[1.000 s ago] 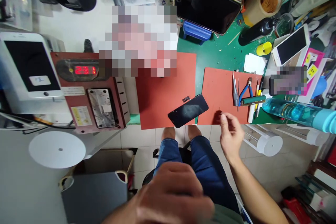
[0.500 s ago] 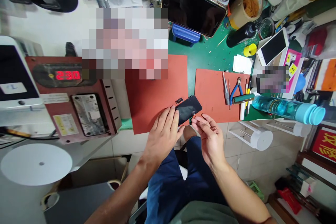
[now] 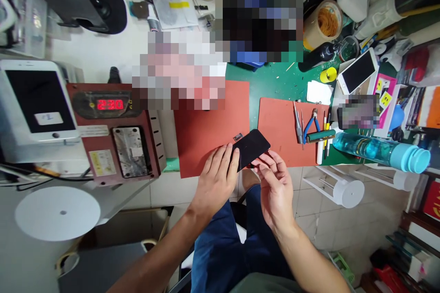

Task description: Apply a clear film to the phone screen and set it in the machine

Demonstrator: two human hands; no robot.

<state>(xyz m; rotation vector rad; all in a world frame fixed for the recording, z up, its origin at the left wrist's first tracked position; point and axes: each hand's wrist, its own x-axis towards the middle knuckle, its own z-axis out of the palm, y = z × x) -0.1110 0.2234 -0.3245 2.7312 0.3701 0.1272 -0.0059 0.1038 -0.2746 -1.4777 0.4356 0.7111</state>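
A dark smartphone [image 3: 253,147] slants over the near edge of the work mats, its black face up. Across its left end lie the fingers of my left hand [image 3: 218,176], held close together, gripping that end; the thumb is mostly hidden. At the phone's lower right edge, my right hand [image 3: 276,183] has its fingers curled against the corner and holds it there. A small dark bit shows by the right fingertips, too small to name. Just beyond the phone, a small metallic piece [image 3: 237,137] rests on the red left mat [image 3: 213,128].
Pliers [image 3: 312,123], a green-handled tool [image 3: 320,135] and slim tools lie on the right mat [image 3: 275,121]. A blue water bottle [image 3: 374,150] lies beyond them. At left stands a red heating plate device [image 3: 103,139] reading 230, beside a white tablet [image 3: 37,100]. Blurred patches hide some items.
The view has shifted slightly. The phone shows larger and more of its face, seemingly raised or tilted. My right fingers have spread from a tighter bunch and moved onto its corner.
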